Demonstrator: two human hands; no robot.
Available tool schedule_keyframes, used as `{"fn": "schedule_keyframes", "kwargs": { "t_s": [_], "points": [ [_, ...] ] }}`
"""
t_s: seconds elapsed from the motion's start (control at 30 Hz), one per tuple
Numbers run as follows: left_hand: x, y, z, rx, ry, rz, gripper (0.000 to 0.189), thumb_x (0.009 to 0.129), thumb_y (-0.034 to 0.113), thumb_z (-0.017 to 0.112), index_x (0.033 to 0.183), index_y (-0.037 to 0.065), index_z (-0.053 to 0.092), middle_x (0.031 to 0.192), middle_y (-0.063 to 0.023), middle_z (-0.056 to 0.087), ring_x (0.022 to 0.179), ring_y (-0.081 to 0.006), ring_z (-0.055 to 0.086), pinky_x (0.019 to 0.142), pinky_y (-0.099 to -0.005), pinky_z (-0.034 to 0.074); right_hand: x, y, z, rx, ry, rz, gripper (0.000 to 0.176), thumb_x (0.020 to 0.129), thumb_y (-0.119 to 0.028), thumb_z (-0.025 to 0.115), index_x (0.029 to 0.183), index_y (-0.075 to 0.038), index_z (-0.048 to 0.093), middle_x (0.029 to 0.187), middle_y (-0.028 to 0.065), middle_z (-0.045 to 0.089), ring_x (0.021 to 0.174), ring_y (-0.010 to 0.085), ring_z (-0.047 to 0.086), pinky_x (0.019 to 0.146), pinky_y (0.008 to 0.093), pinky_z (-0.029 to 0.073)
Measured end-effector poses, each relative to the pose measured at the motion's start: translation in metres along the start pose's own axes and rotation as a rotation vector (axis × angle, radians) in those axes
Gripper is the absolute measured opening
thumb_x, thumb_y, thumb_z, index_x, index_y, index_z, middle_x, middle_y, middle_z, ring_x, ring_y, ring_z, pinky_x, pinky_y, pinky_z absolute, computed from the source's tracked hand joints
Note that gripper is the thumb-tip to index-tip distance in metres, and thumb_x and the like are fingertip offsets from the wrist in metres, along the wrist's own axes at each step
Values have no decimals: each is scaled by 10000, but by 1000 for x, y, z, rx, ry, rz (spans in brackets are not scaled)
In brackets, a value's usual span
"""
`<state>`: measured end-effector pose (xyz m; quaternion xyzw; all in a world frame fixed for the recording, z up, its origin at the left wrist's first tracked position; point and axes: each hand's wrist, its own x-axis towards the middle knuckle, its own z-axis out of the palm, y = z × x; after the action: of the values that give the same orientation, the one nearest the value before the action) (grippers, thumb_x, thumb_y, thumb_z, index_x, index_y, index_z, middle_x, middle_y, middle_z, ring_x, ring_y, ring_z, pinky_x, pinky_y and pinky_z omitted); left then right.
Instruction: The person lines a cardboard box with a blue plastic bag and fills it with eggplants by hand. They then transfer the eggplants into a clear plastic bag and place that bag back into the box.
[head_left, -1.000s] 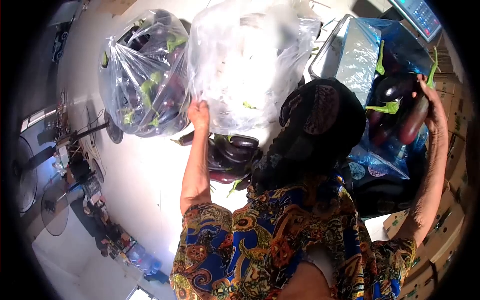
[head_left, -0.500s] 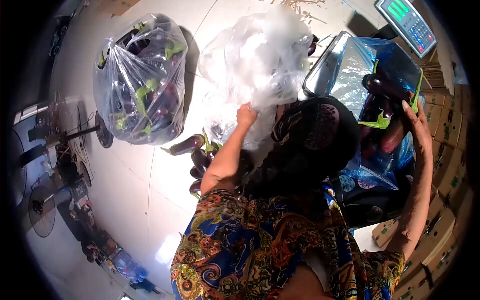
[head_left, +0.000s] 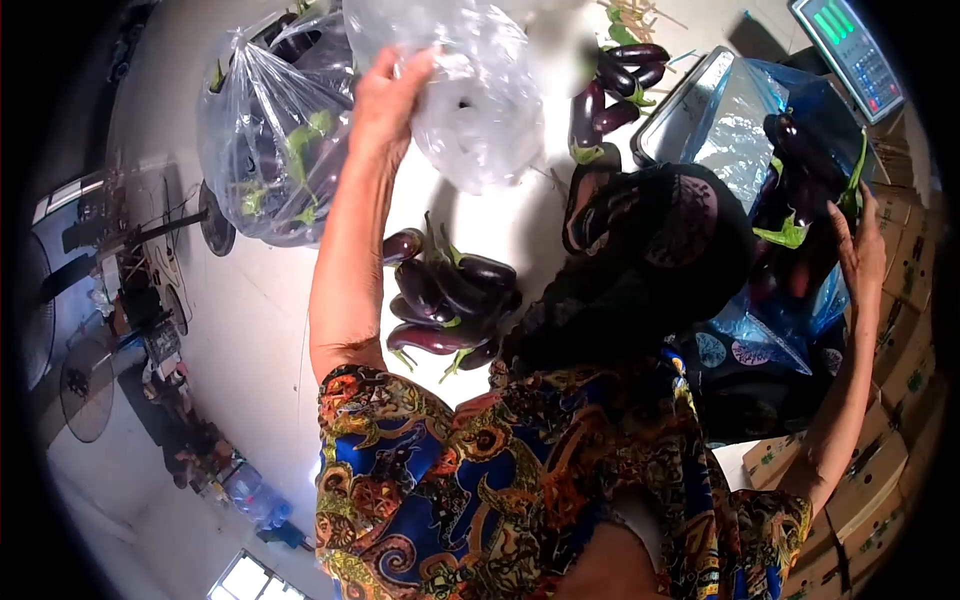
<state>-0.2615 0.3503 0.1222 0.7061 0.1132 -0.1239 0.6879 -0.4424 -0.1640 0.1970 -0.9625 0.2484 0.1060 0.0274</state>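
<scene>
My left hand (head_left: 390, 95) is raised at the upper left, its fingers closed on the edge of a clear plastic bag (head_left: 480, 110), which hangs over the floor. My right hand (head_left: 858, 235) rests at the right side of a blue plastic bag (head_left: 735, 135), its fingers against the eggplants (head_left: 810, 160) inside; whether it grips one is unclear. Several loose eggplants (head_left: 455, 290) lie on the floor between my arms. A second group of eggplants (head_left: 615, 85) lies near the top.
A full clear bag of eggplants (head_left: 275, 150) stands at the upper left. The blue bag is on a metal scale platform (head_left: 650, 125) with a lit display (head_left: 835, 30). Cardboard boxes (head_left: 895, 370) line the right, and fans (head_left: 90, 385) stand at the left.
My left hand has moved up and left with the clear bag, uncovering eggplants on the floor and near the scale. My right hand stays by the eggplants in the blue bag.
</scene>
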Motion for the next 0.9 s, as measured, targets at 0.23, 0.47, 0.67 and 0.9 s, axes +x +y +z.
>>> {"fn": "schedule_keyframes", "kwargs": {
  "t_s": [0.23,0.47,0.67,0.9],
  "points": [
    [-56,5,4,-419,22,-68,229,889,185,640,1066,44,603,824,21,562,646,-51,500,480,-179,401,-20,-65,-38,78,371,-446,448,894,-334,616,1271,-100,553,1309,163,532,1171,323,551,942,423,482],
    [-145,40,-4,-746,-2,-200,198,962,134,503,1139,59,550,643,45,445,458,-56,404,379,-198,317,12,-195,-18,469,242,-1071,791,626,-201,820,1342,-210,486,1447,71,399,1288,310,407,1076,430,356],
    [-137,8,-23,520,381,304,400,854,64,603,1237,7,502,1199,-123,516,1031,-226,533,883,-332,433,31,-270,58,-81,-558,-1095,401,667,-175,815,1049,-165,690,1381,31,486,1318,297,349,1120,438,270],
    [-117,37,49,548,-354,583,301,891,74,527,1173,-16,582,1104,-151,645,1052,-241,600,921,-316,445,28,-219,109,326,-831,-883,332,824,-183,606,1155,-160,630,1025,105,630,1027,291,554,904,361,424]
  ]
}}
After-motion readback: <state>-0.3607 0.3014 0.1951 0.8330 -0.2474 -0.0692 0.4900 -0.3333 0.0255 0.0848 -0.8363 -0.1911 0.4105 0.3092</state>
